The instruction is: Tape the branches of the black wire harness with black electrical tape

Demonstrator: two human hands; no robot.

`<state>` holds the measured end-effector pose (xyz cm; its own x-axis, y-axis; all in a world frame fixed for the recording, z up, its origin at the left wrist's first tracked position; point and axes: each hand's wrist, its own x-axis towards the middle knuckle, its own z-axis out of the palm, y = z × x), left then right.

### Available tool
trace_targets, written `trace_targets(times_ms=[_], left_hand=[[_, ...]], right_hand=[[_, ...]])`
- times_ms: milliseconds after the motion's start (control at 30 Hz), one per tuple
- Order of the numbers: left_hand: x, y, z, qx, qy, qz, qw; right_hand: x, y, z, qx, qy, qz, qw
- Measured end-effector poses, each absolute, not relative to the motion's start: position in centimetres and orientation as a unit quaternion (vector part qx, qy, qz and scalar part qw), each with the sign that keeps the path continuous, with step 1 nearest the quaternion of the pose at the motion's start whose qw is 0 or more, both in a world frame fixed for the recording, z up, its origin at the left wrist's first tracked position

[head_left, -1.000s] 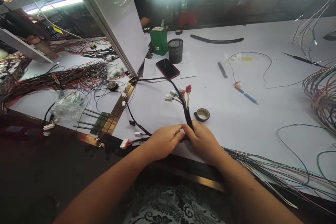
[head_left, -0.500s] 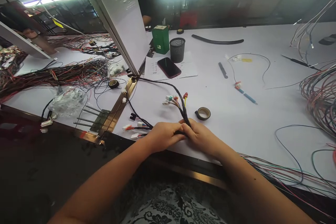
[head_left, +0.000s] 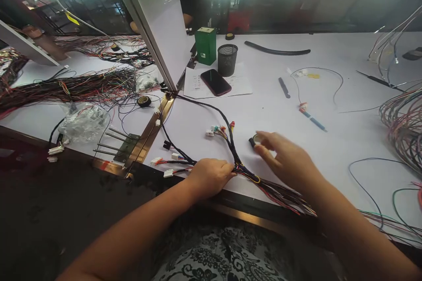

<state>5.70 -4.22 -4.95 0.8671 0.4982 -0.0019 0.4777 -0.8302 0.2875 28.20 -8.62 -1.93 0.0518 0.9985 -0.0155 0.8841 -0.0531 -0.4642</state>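
Wire harness (head_left: 244,170) lying along the near edge of the surface (head_left: 280,114), and there's the change: a moment ago both hands were clasped on it, now only one is! Starting at the left, white connectors (head_left: 168,173) and a black clip (head_left: 167,145) sit at the ends of their branches, resting near the edge. One long black branch runs back to the foot of the white panel (head_left: 165,22). Next along, the left hand (head_left: 211,177), curled shut around the harness just left of where the branches meet, pinching it down on its own. Just beyond, a cluster of small connectors, with the red connector (head_left: 232,124) at its right side, stands clear of the fingers. Then the stretch that was covered comes into sight: a yellow band (head_left: 256,179) around the bundle, and loose wire ends (head_left: 286,195) fanning right, beneath the forearm. And here's the right hand (head_left: 260,142), off the harness and over at the tape roll (head_left: 252,142), thumb and fingers spread about it; with the blur, I can't tell whether they've pinched it yet. As I read it, the steadying is now left-handed work, and the right is turned to the tape.
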Motion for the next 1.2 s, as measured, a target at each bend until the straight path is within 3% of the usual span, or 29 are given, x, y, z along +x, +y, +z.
trace_targets(times_ms=[67,167,300,433,533,733,833,967,1200], left_hand=[[5.7,-4.2,-4.9,0.956,0.256,0.031,0.140],[5.9,-4.2,-4.8,0.955,0.262,0.013,0.139],[6.2,-4.0,-4.5,0.951,0.273,-0.019,0.143],[6.6,-3.6,-3.8,0.945,0.281,-0.039,0.163],[6.6,-3.3,-3.2,0.942,0.277,-0.045,0.187],[6.5,-2.7,-2.2,0.931,0.275,-0.057,0.234],[6.6,-2.5,-2.1,0.922,0.271,-0.052,0.271],[6.7,-2.3,-2.2,0.911,0.274,-0.061,0.302],[6.7,-2.4,-2.6,0.915,0.285,-0.052,0.280]], right_hand=[[30.3,-8.7,-2.8,-0.698,-0.698,0.086,0.139],[32.2,-8.9,-4.3,-0.678,-0.726,0.079,0.080],[31.2,-10.1,-3.4,-0.697,-0.692,0.107,0.153],[27.4,-13.0,-0.7,-0.650,-0.618,0.353,0.268],[24.5,-14.9,-0.8,-0.626,-0.510,0.519,0.280],[21.8,-15.6,-2.9,-0.627,-0.385,0.585,0.342],[21.7,-15.8,-2.5,-0.598,-0.433,0.561,0.374],[21.8,-16.1,-2.2,-0.539,-0.605,0.406,0.423],[22.3,-17.0,-0.9,-0.459,-0.706,0.289,0.456]])
